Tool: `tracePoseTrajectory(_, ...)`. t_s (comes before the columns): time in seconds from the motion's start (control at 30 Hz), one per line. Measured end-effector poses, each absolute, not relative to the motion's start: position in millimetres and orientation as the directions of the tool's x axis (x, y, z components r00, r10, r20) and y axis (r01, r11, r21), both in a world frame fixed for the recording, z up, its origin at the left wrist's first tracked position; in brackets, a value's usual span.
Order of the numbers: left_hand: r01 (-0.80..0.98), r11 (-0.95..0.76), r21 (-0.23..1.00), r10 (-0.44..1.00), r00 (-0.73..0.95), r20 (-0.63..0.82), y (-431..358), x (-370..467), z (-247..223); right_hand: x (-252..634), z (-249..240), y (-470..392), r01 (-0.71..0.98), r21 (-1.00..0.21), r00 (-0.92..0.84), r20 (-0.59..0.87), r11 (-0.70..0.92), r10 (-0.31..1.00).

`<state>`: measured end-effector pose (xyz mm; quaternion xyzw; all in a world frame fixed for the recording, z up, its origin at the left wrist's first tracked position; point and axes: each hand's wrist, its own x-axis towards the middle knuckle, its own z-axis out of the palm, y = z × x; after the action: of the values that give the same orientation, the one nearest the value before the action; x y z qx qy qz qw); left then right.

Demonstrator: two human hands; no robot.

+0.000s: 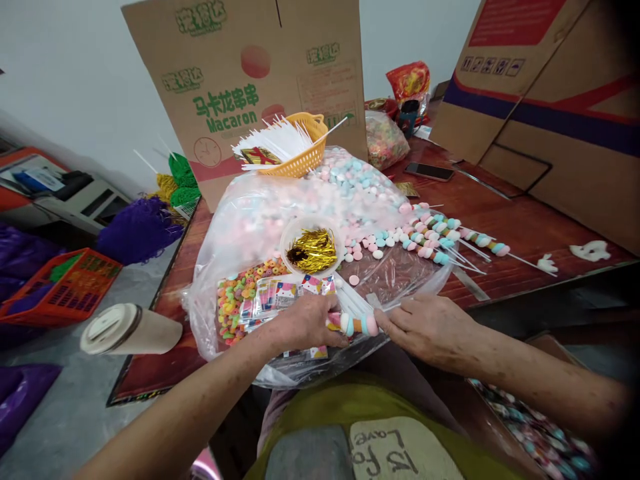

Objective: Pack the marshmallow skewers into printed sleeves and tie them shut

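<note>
My left hand (pixel 309 323) is closed around one end of a candy skewer (pixel 359 325) with pink, white, blue and orange pieces on it. At its other end, my right hand (pixel 433 331) has its thumb and fingers pinched against the last pink piece; the stick there is mostly hidden. White sticks (pixel 353 298) lie just behind the skewer. Printed wrappers (pixel 275 299) and ring-shaped candies (pixel 231 313) lie beside my left hand. Gold foil strips (pixel 320 250) fill a round tub (pixel 283 248). Loose pastel candies (pixel 379 243) spread behind my hands on clear plastic (pixel 395 277).
Finished-looking skewers (pixel 435 237) lie in a pile at right, near a phone (pixel 429 172). A yellow basket (pixel 303 160) of white sticks rests against a tall carton (pixel 280 73). A lidded cup (pixel 133 329) is at the left table edge. Another carton (pixel 550 100) stands at right.
</note>
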<state>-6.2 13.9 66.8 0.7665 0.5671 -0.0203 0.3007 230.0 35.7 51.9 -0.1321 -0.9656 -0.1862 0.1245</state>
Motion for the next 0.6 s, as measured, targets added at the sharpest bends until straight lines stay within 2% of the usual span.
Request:
tracePoseTrajectory(0.1, 0.882, -0.267, 0.388, 0.825, 0.417, -0.382, 14, 3, 62, 225, 54, 33, 0.322, 0.273, -0.929, 0.278, 0.907, 0.246)
tracePoseTrajectory(0.33, 0.848, -0.245, 0.470, 0.809, 0.446, -0.383, 19, 14, 55, 212, 48, 42, 0.349, 0.156, -0.935, 0.133, 0.924, 0.330)
tracePoseTrajectory(0.47, 0.761, -0.165, 0.627, 0.797, 0.477, -0.369, 19, 1, 57, 225, 53, 60, 0.307, 0.043, -0.933, 0.210, 0.951, 0.292)
tracePoseTrajectory(0.6, 0.719, -0.178, 0.671, 0.751, 0.541, -0.380, 16, -2, 60, 229, 60, 62, 0.254, -0.001, -0.929, 0.278, 0.967, 0.244)
